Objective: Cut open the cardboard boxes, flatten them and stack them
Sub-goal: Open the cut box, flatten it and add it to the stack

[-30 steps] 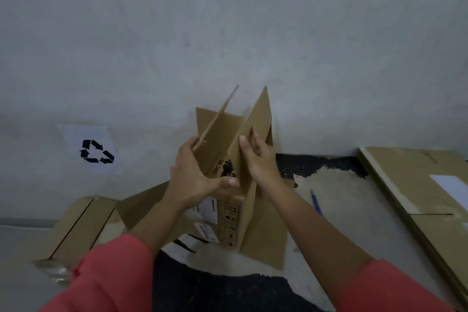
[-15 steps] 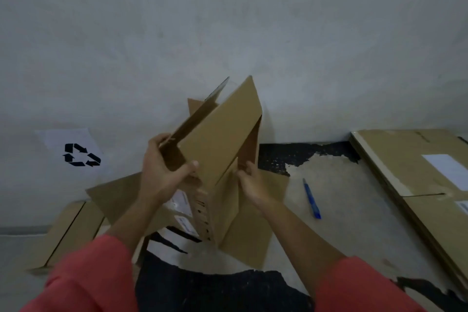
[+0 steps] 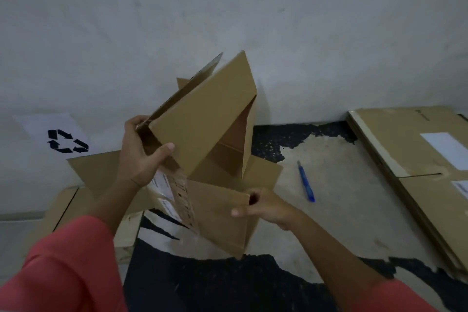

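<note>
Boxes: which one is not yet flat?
The box in the hands: left hand grips its upper flap, right hand its lower panel; its walls stand open. The stack at right and sheet at left lie flat.

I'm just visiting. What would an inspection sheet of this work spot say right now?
Surface: worn floor, black and beige patches.
Job's things: half-collapsed brown cardboard box held up; flattened cardboard stack at right; more flat cardboard at left; blue pen-shaped tool lying on the floor.
Clutter: nothing seen.
Hands: left hand grips the box's upper flap; right hand holds its lower panel's corner.
Cables: nothing seen.
Surroundings: grey wall, white recycling sign.
</note>
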